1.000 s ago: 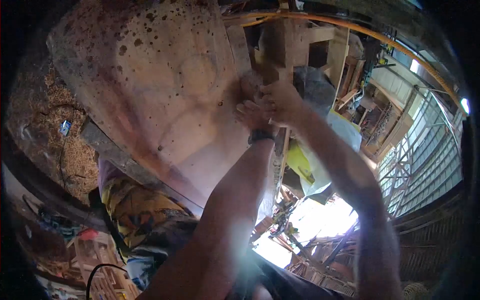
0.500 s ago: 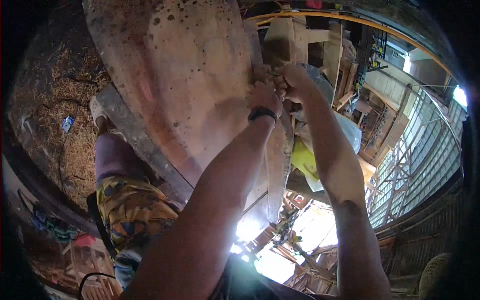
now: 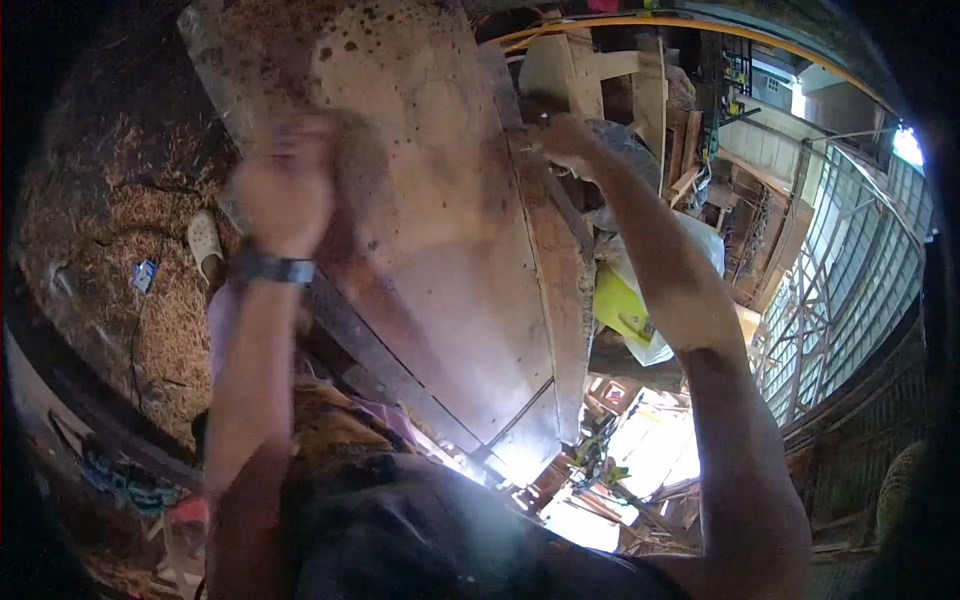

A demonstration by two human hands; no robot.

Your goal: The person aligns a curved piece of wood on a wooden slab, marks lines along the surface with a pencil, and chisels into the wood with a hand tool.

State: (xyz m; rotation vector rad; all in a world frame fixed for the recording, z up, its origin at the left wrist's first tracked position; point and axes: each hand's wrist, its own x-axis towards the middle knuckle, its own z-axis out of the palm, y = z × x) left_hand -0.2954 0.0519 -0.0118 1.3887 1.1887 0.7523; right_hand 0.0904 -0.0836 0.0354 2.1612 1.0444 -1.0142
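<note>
My left hand (image 3: 288,195), with a dark watch (image 3: 272,266) on its wrist, is over the left side of a wide, stained wooden board (image 3: 430,190). Motion smears its fingers, so I cannot see whether it holds anything. At the board's right edge, my right hand (image 3: 568,146) has its fingers curled together. A tiny bright spot shows by its fingertips, but what lies in its grip is too small to make out. A narrower wooden strip (image 3: 565,300) runs along the board's right side, below that hand.
Wood shavings (image 3: 165,330) and a small blue-and-white packet (image 3: 143,275) lie on the floor at left, near a pale clog (image 3: 204,238). Right of the board are a yellow-green bag (image 3: 618,305), pieces of cut wood (image 3: 648,95) and an orange hose (image 3: 690,22) at the top.
My left hand has left my right hand and swung far left across the board. My right hand stays near the right edge. The view has shifted slightly.
</note>
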